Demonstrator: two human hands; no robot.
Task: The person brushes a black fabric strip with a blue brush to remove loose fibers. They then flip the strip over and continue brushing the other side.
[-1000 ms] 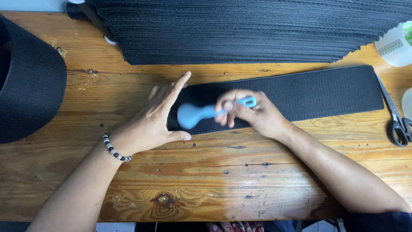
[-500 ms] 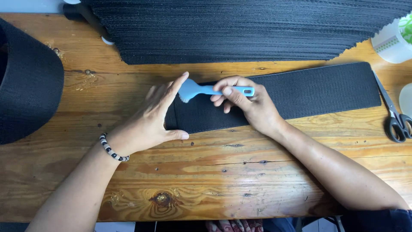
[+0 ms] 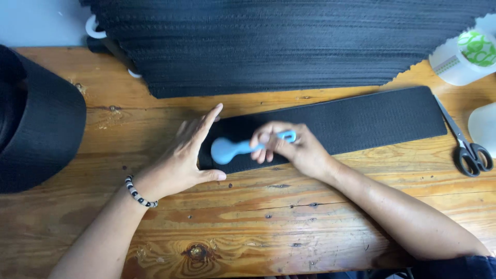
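Far left, a roll of black material (image 3: 36,124) rests on the wooden table (image 3: 258,227). The left hand (image 3: 188,155), a beaded bracelet (image 3: 138,192) at its wrist, lies flat with fingers together and thumb spread, pressed against the left end of a black strip (image 3: 361,119). On that end lies a light blue spatula-like tool (image 3: 230,149), its handle pinched by the fingers of the right hand (image 3: 294,150). Behind, a stack of black strips (image 3: 289,41). Far right, scissors (image 3: 465,144) lie beside a white container (image 3: 465,57).
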